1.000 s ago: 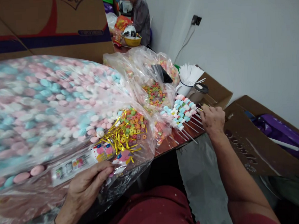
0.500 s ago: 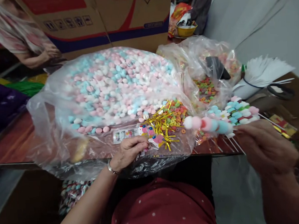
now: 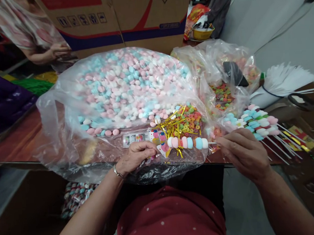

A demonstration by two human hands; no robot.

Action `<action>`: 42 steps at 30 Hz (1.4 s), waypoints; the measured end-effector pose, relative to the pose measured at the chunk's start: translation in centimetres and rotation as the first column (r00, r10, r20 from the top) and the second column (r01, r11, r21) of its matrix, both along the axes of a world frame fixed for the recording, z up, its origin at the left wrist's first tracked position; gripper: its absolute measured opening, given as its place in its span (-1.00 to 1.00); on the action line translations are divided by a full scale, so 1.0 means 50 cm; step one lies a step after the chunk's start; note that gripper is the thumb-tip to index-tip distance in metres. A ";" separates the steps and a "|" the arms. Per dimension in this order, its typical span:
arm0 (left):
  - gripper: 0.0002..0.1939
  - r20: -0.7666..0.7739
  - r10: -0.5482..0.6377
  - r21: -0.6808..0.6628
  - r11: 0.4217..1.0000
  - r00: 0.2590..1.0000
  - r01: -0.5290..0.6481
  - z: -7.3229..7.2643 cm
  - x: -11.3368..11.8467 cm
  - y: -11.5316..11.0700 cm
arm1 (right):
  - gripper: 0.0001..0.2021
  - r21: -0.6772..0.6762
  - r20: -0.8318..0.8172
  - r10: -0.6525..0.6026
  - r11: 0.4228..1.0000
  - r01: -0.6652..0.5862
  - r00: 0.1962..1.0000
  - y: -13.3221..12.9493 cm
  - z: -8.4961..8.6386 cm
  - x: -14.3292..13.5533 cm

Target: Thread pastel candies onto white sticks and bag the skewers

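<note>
My right hand pinches the white stick of a marshmallow skewer. Pink, white and blue marshmallows line it, with orange-red pieces between some of them, and its tip points left. Opposite that tip, my left hand is closed on the edge of a small printed bag, clear with pink and yellow shapes. Gold twist ties lie just beyond the bag, beside a pile of ring-shaped candies. Loose marshmallows in a large clear plastic bag fill the middle of the table.
Several finished skewers are stacked at the right. Behind them white sticks stand in a container. A bag of ring candies lies at the back right, and a big cardboard box stands behind. Another person's hand is at far left.
My right hand has brought the marshmallow skewer leftward from the stack, its tip now close to the printed bag. My left hand keeps its hold. The view has shifted slightly.
</note>
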State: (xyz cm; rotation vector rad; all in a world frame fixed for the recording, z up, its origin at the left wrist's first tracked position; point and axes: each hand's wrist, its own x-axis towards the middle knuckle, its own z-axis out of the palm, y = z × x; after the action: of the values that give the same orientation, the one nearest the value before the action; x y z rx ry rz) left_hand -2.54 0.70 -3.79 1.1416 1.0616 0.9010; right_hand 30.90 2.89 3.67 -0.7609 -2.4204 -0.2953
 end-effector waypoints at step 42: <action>-0.71 -0.037 -0.293 -0.063 0.955 0.955 0.290 0.035 -0.018 0.022 | -0.78 -0.115 0.025 0.162 0.981 -0.158 0.987 0.010 -0.003 -0.003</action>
State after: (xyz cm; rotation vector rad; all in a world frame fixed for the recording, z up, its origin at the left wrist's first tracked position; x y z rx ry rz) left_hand -3.45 1.78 -2.03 1.2380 0.9191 0.6100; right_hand 30.73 3.41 3.54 -0.6088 -2.5302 -0.1093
